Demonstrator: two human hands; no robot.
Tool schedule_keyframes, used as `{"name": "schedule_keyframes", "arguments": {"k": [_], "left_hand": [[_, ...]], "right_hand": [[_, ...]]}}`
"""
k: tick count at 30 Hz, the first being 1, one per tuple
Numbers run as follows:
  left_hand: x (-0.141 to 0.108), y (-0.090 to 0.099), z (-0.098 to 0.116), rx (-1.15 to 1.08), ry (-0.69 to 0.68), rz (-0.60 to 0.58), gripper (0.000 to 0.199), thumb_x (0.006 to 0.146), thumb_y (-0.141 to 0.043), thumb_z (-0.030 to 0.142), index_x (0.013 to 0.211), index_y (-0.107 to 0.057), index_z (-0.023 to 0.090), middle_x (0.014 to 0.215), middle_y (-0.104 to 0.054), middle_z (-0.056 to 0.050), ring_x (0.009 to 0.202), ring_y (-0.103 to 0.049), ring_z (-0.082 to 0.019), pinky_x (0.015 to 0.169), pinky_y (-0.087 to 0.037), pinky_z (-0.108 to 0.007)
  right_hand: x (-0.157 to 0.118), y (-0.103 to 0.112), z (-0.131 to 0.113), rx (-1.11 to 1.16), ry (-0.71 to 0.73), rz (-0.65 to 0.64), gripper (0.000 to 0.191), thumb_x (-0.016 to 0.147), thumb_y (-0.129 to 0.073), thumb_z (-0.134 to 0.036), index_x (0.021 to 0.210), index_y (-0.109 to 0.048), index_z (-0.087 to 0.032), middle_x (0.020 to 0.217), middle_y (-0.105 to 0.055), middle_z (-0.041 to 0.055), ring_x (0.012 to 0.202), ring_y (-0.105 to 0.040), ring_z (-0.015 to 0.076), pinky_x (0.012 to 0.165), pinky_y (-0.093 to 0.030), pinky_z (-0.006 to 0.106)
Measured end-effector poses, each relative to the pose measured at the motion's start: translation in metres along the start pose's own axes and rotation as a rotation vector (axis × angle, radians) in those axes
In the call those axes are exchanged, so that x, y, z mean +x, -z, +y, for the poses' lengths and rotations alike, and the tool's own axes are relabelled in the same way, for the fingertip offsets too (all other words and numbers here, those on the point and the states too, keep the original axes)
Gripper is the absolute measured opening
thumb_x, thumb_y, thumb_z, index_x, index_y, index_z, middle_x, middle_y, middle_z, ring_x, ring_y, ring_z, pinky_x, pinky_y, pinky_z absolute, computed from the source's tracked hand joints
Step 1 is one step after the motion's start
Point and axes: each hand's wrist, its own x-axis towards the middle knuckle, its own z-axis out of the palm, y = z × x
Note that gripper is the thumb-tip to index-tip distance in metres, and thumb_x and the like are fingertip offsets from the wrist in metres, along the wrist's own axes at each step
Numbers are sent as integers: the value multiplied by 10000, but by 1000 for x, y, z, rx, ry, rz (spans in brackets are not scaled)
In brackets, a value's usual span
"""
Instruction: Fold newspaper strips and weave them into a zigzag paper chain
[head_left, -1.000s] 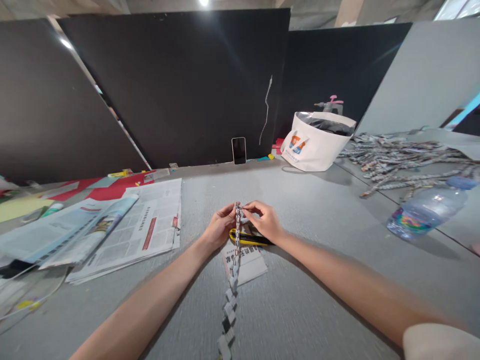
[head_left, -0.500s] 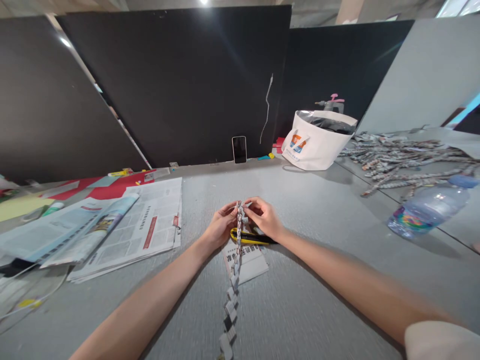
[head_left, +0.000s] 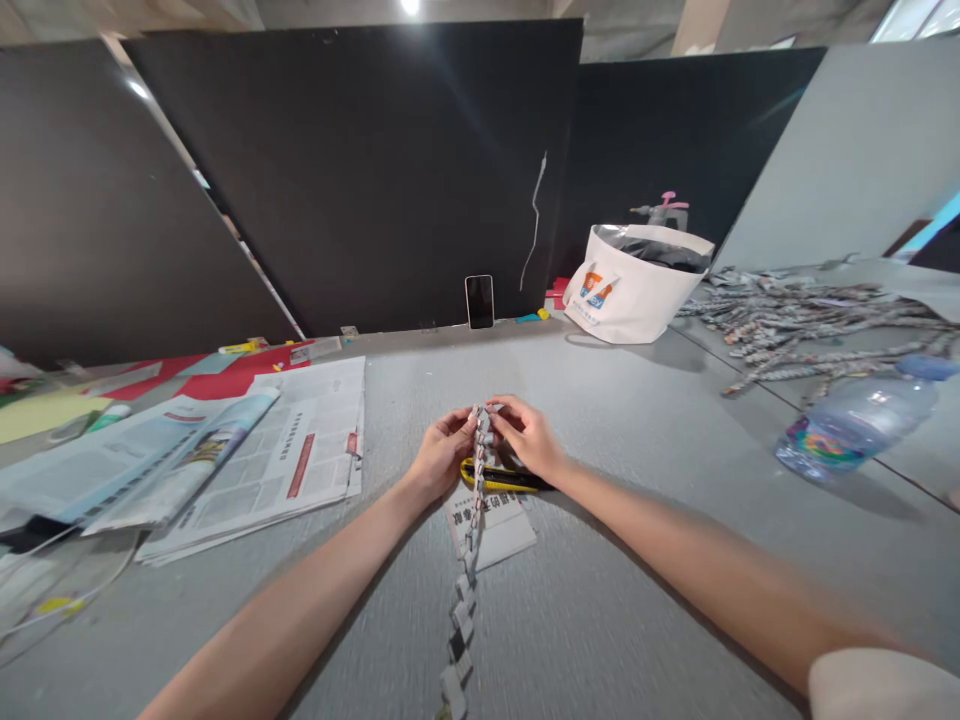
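A long zigzag chain of folded newspaper (head_left: pixel 463 620) runs up the grey table from the bottom edge to my fingertips. My left hand (head_left: pixel 444 452) pinches its far end from the left side. On the right, my right hand (head_left: pixel 527 436) has thumb and index finger closed on the same end. Beneath the hands lies a yellow and black utility knife (head_left: pixel 501 478), crossed by the chain. A small printed piece of newspaper (head_left: pixel 506 535) lies flat under the knife and chain.
Newspaper sheets (head_left: pixel 262 460) lie at the left over red paper (head_left: pixel 232 378). A phone (head_left: pixel 480 301) leans on the black panel. To the right are a white bag (head_left: pixel 634 290), a spray bottle (head_left: pixel 667 212), a heap of paper chains (head_left: pixel 795 315) and a plastic bottle (head_left: pixel 855 420).
The chain's far end has turned slightly between my fingers and shows more of its flat folds. Both hands stay in nearly the same place. The whole view has shifted slightly.
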Motion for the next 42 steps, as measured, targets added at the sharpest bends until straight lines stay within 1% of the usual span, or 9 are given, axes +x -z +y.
{"name": "schedule_keyframes", "arguments": {"k": [2, 6, 9, 13, 17, 22, 34, 39, 42], "left_hand": [[-1, -2, 0, 13, 0, -21, 515, 670, -990, 362, 1037, -718, 126, 882, -762, -57, 696, -711, -147, 646, -534, -259], [-5, -6, 2, 40, 6, -66, 474, 699, -974, 374, 1014, -726, 122, 829, -761, -60, 679, -709, -154, 623, -520, -255], [-5, -6, 3, 44, 15, -93, 467, 712, -966, 380, 1022, -731, 120, 793, -753, -55, 653, -704, -159, 612, -516, -261], [-3, -3, 1, 25, 3, -79, 461, 703, -974, 353, 1017, -734, 116, 852, -767, -67, 693, -725, -160, 642, -536, -258], [-2, 0, 0, 12, 7, -60, 456, 705, -974, 330, 1025, -721, 127, 874, -767, -57, 711, -735, -157, 642, -549, -248], [-2, -2, 1, 4, 14, -55, 460, 691, -983, 308, 1023, -720, 128, 893, -774, -61, 717, -742, -156, 674, -571, -256], [-5, -5, 4, 35, -9, -88, 424, 680, -984, 338, 949, -718, 147, 786, -743, -31, 668, -703, -139, 628, -529, -242], [-4, -3, -3, 117, -84, -30, 462, 653, -991, 383, 949, -724, 149, 857, -751, -45, 654, -678, -126, 611, -530, -246], [-5, 0, -6, 183, -139, -4, 450, 653, -989, 385, 939, -735, 148, 885, -750, -50, 689, -672, -123, 642, -540, -249]], "right_hand": [[2, 1, 1, -12, -2, 2, 325, 979, -679, -488, 1184, -703, -237, 1051, -744, 68, 863, -702, 191, 747, -584, 320], [2, 2, 0, 47, -35, 21, 334, 953, -718, -482, 1164, -699, -224, 828, -717, 25, 687, -688, 175, 661, -577, 313], [1, 1, -4, 64, -38, 33, 367, 939, -725, -500, 1175, -686, -222, 826, -719, 22, 646, -680, 167, 621, -576, 302], [1, -1, -4, 97, -31, 44, 362, 931, -728, -499, 1166, -667, -231, 925, -741, 40, 638, -678, 154, 621, -587, 303], [1, -1, 0, 134, -68, 64, 326, 900, -772, -470, 1058, -617, -230, 829, -686, -1, 635, -668, 151, 613, -575, 290], [2, 0, -5, 102, -92, 14, 310, 881, -767, -497, 921, -689, -200, 862, -684, 29, 717, -652, 160, 672, -585, 306], [3, 1, -3, 148, -133, -5, 334, 839, -797, -509, 919, -693, -201, 858, -667, 20, 684, -610, 142, 658, -550, 292], [2, 2, -5, 125, -119, -8, 338, 835, -800, -509, 899, -680, -201, 818, -648, 7, 661, -588, 136, 635, -534, 281], [2, 2, -5, 137, -119, -31, 330, 825, -805, -499, 875, -668, -203, 811, -648, 4, 641, -583, 130, 615, -521, 276]]}}
